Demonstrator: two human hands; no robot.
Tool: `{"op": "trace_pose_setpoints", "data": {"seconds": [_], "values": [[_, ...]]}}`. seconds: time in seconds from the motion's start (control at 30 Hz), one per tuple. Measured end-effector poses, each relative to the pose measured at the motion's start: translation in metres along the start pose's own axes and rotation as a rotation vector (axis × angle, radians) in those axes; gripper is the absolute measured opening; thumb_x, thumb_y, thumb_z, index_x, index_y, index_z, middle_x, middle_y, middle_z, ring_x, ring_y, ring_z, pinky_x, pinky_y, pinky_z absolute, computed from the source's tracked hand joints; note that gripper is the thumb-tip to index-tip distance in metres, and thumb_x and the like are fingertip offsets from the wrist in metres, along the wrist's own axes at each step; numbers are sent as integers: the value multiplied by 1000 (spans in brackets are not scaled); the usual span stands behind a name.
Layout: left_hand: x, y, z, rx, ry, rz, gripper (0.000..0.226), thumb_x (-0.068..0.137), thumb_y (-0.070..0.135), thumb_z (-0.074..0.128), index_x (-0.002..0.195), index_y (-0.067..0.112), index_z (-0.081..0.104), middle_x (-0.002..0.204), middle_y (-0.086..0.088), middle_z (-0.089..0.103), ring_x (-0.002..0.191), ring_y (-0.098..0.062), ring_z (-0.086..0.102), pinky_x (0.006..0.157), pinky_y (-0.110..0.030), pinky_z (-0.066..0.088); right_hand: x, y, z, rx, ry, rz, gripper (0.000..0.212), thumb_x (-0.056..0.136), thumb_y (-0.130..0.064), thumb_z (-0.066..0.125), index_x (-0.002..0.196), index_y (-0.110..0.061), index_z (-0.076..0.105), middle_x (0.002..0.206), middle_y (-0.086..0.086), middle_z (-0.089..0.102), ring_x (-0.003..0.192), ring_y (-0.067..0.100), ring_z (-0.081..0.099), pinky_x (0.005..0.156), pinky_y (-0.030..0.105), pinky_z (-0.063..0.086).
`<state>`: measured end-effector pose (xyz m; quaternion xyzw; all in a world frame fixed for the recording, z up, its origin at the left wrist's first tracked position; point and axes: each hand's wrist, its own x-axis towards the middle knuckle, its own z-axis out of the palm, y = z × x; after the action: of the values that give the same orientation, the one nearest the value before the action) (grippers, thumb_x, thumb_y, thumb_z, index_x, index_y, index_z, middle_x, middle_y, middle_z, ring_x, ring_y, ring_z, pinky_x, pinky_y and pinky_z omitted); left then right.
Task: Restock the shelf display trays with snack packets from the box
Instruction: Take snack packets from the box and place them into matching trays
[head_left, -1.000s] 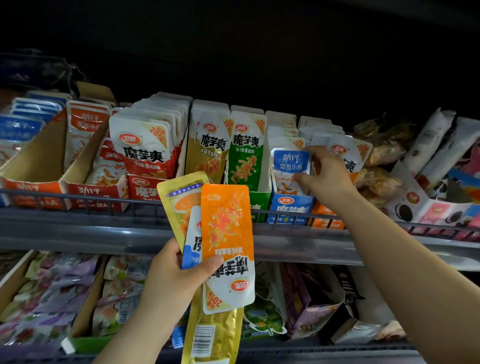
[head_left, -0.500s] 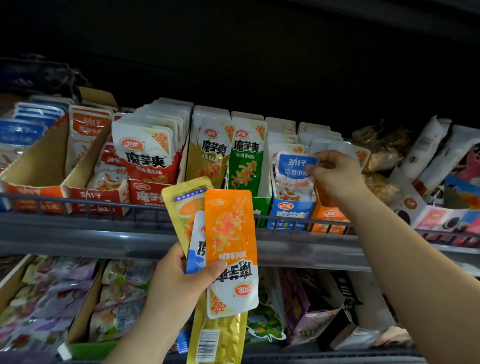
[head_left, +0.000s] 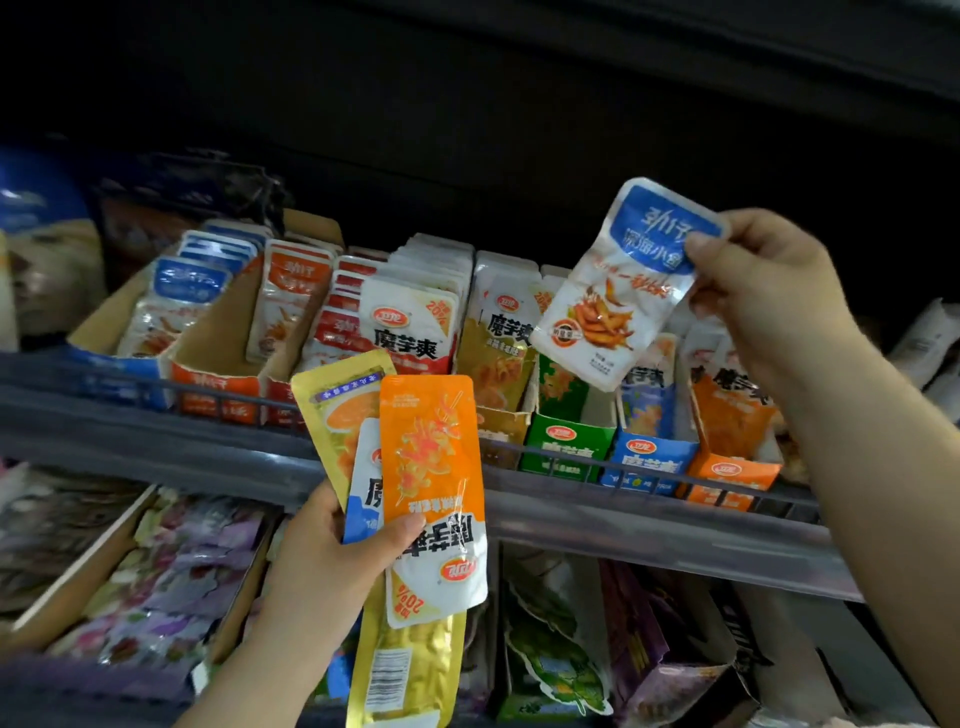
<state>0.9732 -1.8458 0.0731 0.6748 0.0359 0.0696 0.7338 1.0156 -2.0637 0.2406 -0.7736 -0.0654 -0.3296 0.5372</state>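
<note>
Lifted since half a second ago, the blue-topped packet (head_left: 618, 306) now hangs tilted above the row of trays; earlier it stood at the blue tray (head_left: 647, 462). I see the upper shelf (head_left: 649, 525) running across the view, its front rail holding back a row of cardboard display trays. The blue tray stands at the front edge toward the right end, between a green tray (head_left: 569, 447) and an orange tray (head_left: 727, 473). The right hand (head_left: 769, 301) is raised above that end, thumb and fingers pinching the packet's top right corner. The left hand (head_left: 332, 571) sits lower, in front of the shelf's front edge near its middle. Its fingers and thumb are curled round a fan of three packets: a yellow packet (head_left: 332, 410) at the back, an orange packet (head_left: 431, 467) in front, and a blue-and-white packet (head_left: 366, 488) between them.
</note>
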Motion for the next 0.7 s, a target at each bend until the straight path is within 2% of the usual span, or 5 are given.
{"op": "trace_pose_setpoints", "data": {"seconds": [0.27, 0.37, 0.53, 0.6, 0.7], "values": [[11, 2, -101, -26, 255, 62, 23, 77, 1, 66, 76, 23, 59, 56, 19, 66, 56, 2, 62, 57, -25, 43, -16, -45, 129, 7, -298, -15, 12, 89, -15, 55, 80, -22, 50, 80, -2, 62, 62, 1, 65, 50, 12, 51], [15, -4, -139, -45, 372, 38, 15, 77, 6, 68, 87, 15, 62, 70, 12, 68, 75, -14, 65, 61, -27, 45, -16, -49, 188, 8, -370, 2, 13, 89, -13, 56, 80, -21, 50, 84, -1, 60, 73, 7, 64, 53, 16, 55], [20, -9, -180, -53, 490, 15, 14, 77, 9, 69, 88, 14, 62, 83, 2, 66, 81, -26, 63, 73, -37, 49, -18, -46, 277, 7, -349, 20, 17, 88, -9, 57, 75, -16, 50, 78, 0, 56, 67, 12, 60, 47, 13, 50], [22, -8, -190, -28, 518, 17, 17, 76, 11, 70, 90, 12, 61, 83, 2, 66, 82, -26, 63, 78, -43, 50, -18, -45, 298, 39, -310, 56, 2, 89, -9, 56, 91, -7, 56, 87, 4, 56, 71, 11, 58, 41, 9, 45], [26, -10, -200, 27, 542, 7, 16, 74, 16, 72, 87, 15, 62, 84, 4, 68, 82, -26, 64, 80, -48, 50, -15, -44, 316, 109, -281, 113, 17, 90, -10, 55, 106, -6, 54, 93, 4, 56, 66, 5, 56, 38, 6, 40]]}}
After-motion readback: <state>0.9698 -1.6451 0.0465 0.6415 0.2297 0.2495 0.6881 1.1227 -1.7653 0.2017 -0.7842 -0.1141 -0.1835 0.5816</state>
